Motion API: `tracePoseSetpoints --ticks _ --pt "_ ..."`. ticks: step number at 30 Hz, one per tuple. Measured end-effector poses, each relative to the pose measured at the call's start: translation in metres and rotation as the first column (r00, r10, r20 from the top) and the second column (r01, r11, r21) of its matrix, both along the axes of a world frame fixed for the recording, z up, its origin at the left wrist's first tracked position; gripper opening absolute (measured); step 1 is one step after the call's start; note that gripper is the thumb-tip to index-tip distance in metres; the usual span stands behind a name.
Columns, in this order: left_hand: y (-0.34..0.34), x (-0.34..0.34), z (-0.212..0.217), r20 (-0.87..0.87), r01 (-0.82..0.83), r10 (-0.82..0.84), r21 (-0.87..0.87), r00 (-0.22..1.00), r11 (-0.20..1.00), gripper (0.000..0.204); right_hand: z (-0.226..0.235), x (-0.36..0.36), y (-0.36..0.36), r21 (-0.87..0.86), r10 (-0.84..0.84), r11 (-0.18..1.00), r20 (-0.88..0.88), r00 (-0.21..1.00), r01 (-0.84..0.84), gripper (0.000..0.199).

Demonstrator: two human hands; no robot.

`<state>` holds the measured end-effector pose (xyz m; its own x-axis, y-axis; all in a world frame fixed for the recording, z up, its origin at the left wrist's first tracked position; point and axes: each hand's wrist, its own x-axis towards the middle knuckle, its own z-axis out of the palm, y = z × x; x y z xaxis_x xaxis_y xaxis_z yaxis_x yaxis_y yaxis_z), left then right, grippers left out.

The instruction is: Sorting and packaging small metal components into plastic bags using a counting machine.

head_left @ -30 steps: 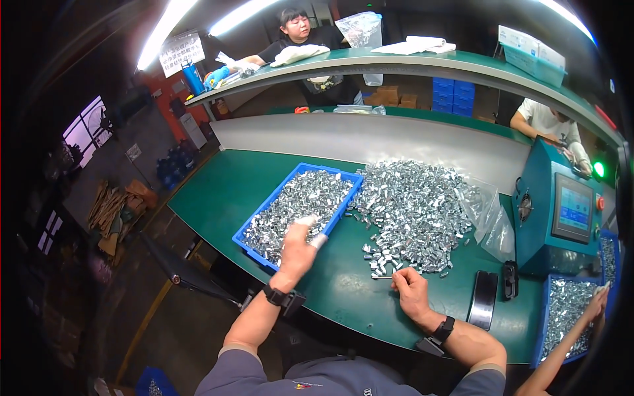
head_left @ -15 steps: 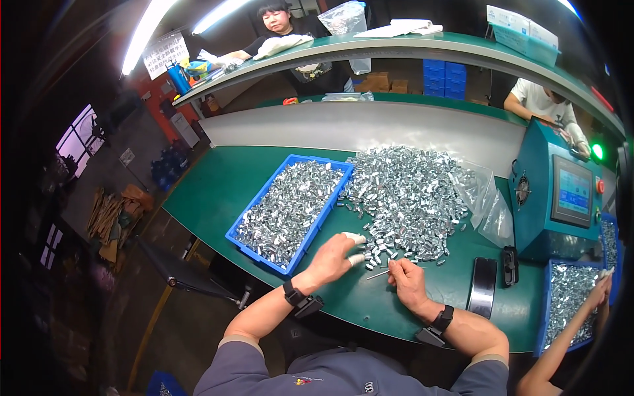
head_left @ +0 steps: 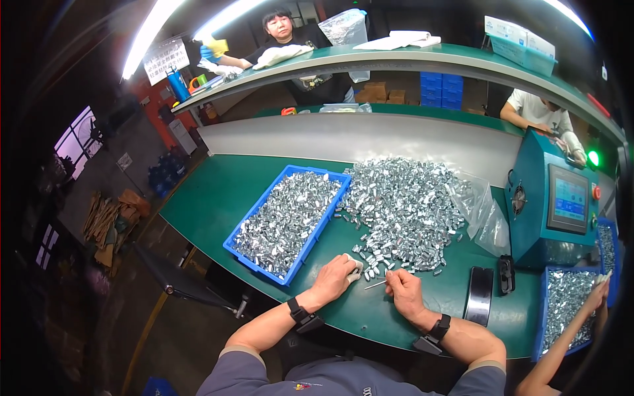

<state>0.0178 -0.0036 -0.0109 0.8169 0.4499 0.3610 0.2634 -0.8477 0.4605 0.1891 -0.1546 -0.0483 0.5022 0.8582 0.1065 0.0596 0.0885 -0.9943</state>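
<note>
My left hand, with white covers on some fingertips, is at the near edge of a heap of small silvery metal pieces. Its thumb and fingers are drawn together; whatever is between them is too small to make out. In my right hand a thin metal rod is pinched, its free end pointing left toward my other hand. A few loose pieces lie just beyond both hands. To the left, a blue tray full of similar pieces stands on the green table.
Right of the heap lie a clear plastic bag, a dark phone-like slab and a small black object. A teal machine with a screen stands beyond. Another person's hand is over a second blue tray.
My left hand has come down and nearer, its fingers closing together from a spread pose. My right hand still grips the rod. Across the table, a person has raised a blue-gloved hand with something yellow.
</note>
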Motion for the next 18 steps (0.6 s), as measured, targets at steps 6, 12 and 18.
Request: tracePoseSetpoints --ticks 6,12,18 --pt "-0.001 -0.011 -0.006 0.037 -0.012 0.013 -0.018 0.999 1.0 0.026 -0.001 -0.001 0.0 0.001 -0.007 1.0 -0.025 1.0 0.007 0.035" --pt "-0.007 -0.02 -0.001 0.018 -0.056 0.055 0.045 0.998 0.997 0.022 -0.004 0.0 0.003 0.006 -0.007 1.0 -0.017 1.0 0.007 0.034" --pt "-0.008 -0.024 -0.007 -0.017 -0.077 0.078 0.048 0.997 0.996 0.02 -0.004 0.0 0.0 0.004 -0.012 1.0 -0.014 1.0 0.012 0.033"
